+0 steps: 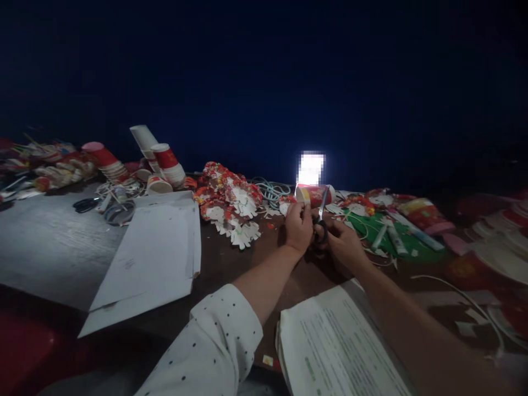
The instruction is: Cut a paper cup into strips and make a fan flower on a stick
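Observation:
My left hand (pixel 297 228) is closed, its thumb and fingers pressed together; whatever they hold is too small or hidden to make out. My right hand (pixel 344 241) is closed around the dark handles of a pair of scissors (pixel 322 212), and the blades point up and away from me. Just beyond both hands, a red and yellow paper cup (pixel 317 196) lies on its side, partly covered by the blades. A heap of red and white cut paper pieces (pixel 231 192) sits to the left of my left hand.
A white board (pixel 154 253) lies at left, with stacked paper cups (pixel 169 165) behind it. In front of me is a thick printed booklet (pixel 325 341). A green sheet (pixel 416 247) with tubes lies at right, near more cups (pixel 427 214). Coiled cord (pixel 272 191) rests at the back.

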A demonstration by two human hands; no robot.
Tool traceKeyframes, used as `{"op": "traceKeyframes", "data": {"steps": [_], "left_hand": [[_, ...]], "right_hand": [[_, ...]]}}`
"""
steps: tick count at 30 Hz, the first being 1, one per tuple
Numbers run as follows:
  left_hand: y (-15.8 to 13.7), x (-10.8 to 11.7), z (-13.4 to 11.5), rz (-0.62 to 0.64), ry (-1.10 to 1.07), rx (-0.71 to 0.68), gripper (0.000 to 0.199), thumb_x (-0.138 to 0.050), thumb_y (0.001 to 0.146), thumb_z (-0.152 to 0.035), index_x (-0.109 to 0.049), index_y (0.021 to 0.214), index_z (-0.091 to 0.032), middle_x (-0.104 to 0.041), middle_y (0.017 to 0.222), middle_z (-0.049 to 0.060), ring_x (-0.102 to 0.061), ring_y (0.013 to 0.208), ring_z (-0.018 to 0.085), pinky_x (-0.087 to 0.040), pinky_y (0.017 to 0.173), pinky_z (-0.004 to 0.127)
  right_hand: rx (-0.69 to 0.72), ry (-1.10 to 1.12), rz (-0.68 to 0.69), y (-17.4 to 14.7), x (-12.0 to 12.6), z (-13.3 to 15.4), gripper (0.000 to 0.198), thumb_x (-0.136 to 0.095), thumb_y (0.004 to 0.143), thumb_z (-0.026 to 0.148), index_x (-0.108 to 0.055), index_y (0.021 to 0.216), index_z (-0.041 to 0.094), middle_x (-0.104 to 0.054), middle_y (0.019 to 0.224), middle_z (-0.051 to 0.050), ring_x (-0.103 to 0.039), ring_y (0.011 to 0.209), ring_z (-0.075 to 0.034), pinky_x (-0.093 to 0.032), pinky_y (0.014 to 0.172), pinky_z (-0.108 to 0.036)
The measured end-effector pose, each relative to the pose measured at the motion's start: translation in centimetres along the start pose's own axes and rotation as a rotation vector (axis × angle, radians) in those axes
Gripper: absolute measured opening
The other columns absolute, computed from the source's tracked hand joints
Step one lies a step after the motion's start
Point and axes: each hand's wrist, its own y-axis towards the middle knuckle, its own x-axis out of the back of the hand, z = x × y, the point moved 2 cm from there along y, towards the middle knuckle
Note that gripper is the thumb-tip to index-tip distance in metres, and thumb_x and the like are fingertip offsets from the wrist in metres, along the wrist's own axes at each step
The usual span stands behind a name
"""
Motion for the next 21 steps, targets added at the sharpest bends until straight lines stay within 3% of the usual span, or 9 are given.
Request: {"op": "traceKeyframes", "data": {"steps": [6,10,16,21], "left_hand": [[-0.2,0.1,-0.4,0.018,0.034,-0.115,0.024,-0.044,0.093,-0.032,-0.054,0.076,-0.018,-0.056,0.079,0.004,-0.052,0.081,0.016,-0.042,0.078,0.028],[0.2,0.2,0.1,-0.006,0.049,-0.168,0.024,-0.046,0.092,-0.034,-0.059,0.081,-0.017,-0.057,0.083,0.006,-0.053,0.084,0.016,-0.044,0.082,0.030],[0.8,1.1,0.1,-0.168,0.088,-0.168,0.023,-0.050,0.090,-0.033,-0.062,0.081,-0.016,-0.052,0.091,0.007,-0.051,0.091,0.017,-0.043,0.087,0.032],[-0.4,0.4,-1.2,-0.045,0.059,-0.139,0.018,-0.049,0.090,-0.026,-0.057,0.077,-0.016,-0.054,0.085,0.005,-0.052,0.084,0.016,-0.044,0.082,0.030]], "right_hand": [[-0.009,0.385,0.038,0.0,-1.0,-0.2,0.049,-0.079,0.061,0.042,-0.061,0.103,0.023,-0.070,0.084,-0.002,-0.065,0.070,-0.017,-0.053,0.058,-0.027],[0.028,0.490,0.076,0.1,-1.1,0.1,0.056,-0.081,0.060,0.035,-0.063,0.112,0.026,-0.070,0.095,-0.002,-0.066,0.080,-0.017,-0.054,0.065,-0.027],[0.004,0.528,-0.123,0.4,-0.3,-0.1,0.049,-0.081,0.061,0.035,-0.066,0.106,0.024,-0.067,0.076,0.003,-0.060,0.060,-0.010,-0.047,0.050,-0.020],[-0.002,0.656,-0.225,1.5,0.3,-0.6,0.044,-0.079,0.063,0.040,-0.063,0.101,0.024,-0.067,0.073,0.004,-0.062,0.057,-0.012,-0.048,0.049,-0.022]]}}
